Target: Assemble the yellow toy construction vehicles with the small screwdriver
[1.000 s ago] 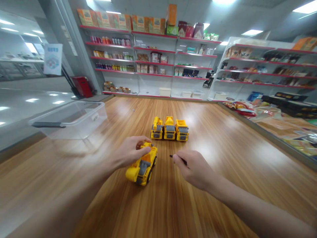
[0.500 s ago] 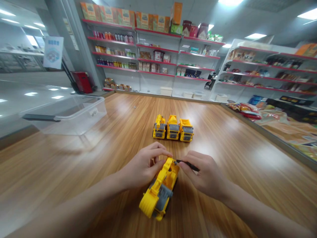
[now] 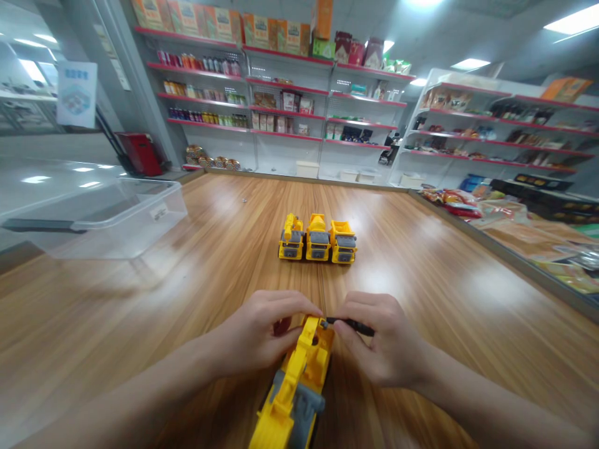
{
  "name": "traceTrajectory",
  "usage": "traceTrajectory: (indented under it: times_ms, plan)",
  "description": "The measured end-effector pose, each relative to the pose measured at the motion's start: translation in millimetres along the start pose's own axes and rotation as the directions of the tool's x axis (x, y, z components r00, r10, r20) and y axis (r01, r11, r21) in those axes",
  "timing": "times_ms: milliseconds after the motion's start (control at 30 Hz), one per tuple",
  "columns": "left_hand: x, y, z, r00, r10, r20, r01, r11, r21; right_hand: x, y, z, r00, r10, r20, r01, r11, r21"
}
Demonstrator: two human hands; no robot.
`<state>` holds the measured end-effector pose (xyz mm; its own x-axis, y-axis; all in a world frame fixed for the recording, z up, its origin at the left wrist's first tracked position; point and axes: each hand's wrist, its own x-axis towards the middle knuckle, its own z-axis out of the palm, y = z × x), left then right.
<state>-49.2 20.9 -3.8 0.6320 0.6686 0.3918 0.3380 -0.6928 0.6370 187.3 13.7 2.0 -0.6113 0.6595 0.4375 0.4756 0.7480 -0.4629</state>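
Observation:
A yellow toy excavator truck with a grey cab lies close in front of me, its front end cut off by the bottom of the view. My left hand grips the far end of its yellow arm, fingers curled over the top. From the other side, my right hand pinches a thin black screwdriver-like tool. The tool's tip meets a small grey joint on the arm's far end. Whether the tip sits in a screw is too small to tell.
Three yellow toy trucks stand in a row farther back: one with a crane-like arm, a mixer truck and a dump truck. A clear plastic bin is at the left. Packaged goods lie beyond the right table edge.
The toy excavator and both hands sit lower in the view now, and the background has shifted left. Both hands keep their hold, and the tool stays at the joint.

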Motion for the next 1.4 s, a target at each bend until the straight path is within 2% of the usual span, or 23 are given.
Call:
traceTrajectory:
  times_ms: [167,467,867,1100,1400]
  plan:
    - [1.0,0.4,1.1,0.999,0.009,-0.053,-0.008,1.000,0.023,-1.8,-1.1,0.2,1.000,-0.001,0.021,0.001,1.000,0.004]
    - [2.0,0.9,3.8,0.994,0.082,-0.065,-0.083,0.997,-0.007,-0.3,-0.5,0.5,1.000,-0.011,0.008,0.011,1.000,0.002]
    - [3.0,3.0,8.1,0.994,0.070,-0.079,-0.074,0.996,-0.047,1.3,-7.0,3.5,1.000,0.007,-0.017,-0.006,1.000,0.019]
    - [3.1,2.1,7.8,0.994,0.073,-0.080,-0.076,0.996,-0.041,1.5,-3.7,3.7,0.998,-0.055,-0.012,0.055,0.998,-0.005]
    - [1.5,3.9,4.9,0.995,0.087,-0.055,-0.089,0.995,-0.041,-1.5,-1.3,0.8,0.987,-0.155,0.041,0.160,0.975,-0.155]
